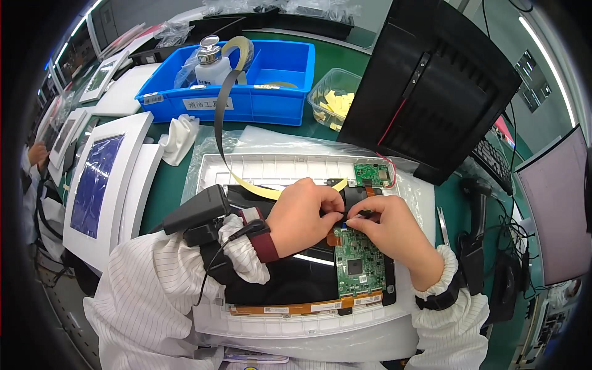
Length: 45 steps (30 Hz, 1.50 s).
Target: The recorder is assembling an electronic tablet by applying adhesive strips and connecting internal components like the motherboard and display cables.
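Both my hands meet over the top edge of a green circuit board (359, 262), mounted on a black display panel (280, 274) in a white frame (265, 328). My left hand (303, 214) is closed, thumb and fingertips pinched beside the board's upper left corner. What it pinches is hidden. Against it, my right hand (394, 231) pinches something small and dark, too covered to name. A small blue tab (344, 226) shows below the fingertips. A long strip (220, 120), grey then yellow, runs down behind my left hand. A smaller green board (372, 174) sits above my right hand.
A blue divided bin (265, 105) holds a bottle (211, 65) and a tape roll. Next to it stands a clear tub (333, 98) of yellow pieces. A large black housing (425, 92) leans at right, near tweezers (443, 227) and a scanner (473, 228). White framed panels (105, 191) lie left.
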Available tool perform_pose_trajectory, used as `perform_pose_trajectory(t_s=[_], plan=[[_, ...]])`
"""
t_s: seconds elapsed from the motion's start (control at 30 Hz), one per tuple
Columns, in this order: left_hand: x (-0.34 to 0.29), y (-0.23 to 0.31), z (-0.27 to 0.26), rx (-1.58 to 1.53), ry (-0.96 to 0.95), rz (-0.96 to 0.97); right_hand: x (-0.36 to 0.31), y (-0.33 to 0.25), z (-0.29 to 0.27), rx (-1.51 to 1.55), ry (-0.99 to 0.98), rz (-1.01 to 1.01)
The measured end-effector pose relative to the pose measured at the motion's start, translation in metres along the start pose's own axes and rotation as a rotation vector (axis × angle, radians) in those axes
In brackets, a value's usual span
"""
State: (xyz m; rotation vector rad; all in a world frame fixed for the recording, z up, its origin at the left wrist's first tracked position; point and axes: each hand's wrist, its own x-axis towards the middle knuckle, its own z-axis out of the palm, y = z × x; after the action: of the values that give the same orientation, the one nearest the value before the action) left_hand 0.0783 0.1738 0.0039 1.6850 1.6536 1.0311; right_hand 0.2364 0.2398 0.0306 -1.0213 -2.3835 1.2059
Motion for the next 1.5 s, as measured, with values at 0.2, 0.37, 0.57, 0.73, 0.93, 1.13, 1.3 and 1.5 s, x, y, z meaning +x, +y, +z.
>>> perform_pose_trajectory(t_s=[0.2,0.37,0.57,0.73,0.93,1.13,1.3,1.5], plan=[[-0.005,0.003,0.002,0.081,0.082,0.065,-0.001,0.001,-0.001,0.005,-0.001,-0.008],[-0.006,0.004,0.001,0.112,0.201,0.149,-0.002,0.001,0.001,-0.005,0.022,-0.042],[-0.006,0.004,-0.002,0.097,0.153,0.122,-0.001,-0.002,-0.001,-0.049,-0.044,0.042],[-0.006,0.005,-0.002,0.122,0.110,0.084,-0.001,-0.002,-0.002,-0.034,-0.044,0.045],[-0.004,0.003,-0.002,0.159,0.137,0.077,-0.002,-0.003,-0.003,-0.056,-0.037,0.046],[-0.005,0.003,-0.001,0.104,0.107,0.089,-0.001,0.003,0.001,-0.022,0.016,-0.046],[-0.006,0.004,0.001,0.104,0.090,0.079,-0.001,0.003,0.001,0.009,0.018,-0.036],[-0.006,0.003,0.002,0.103,0.074,0.072,-0.001,0.003,0.001,0.006,0.015,-0.033]])
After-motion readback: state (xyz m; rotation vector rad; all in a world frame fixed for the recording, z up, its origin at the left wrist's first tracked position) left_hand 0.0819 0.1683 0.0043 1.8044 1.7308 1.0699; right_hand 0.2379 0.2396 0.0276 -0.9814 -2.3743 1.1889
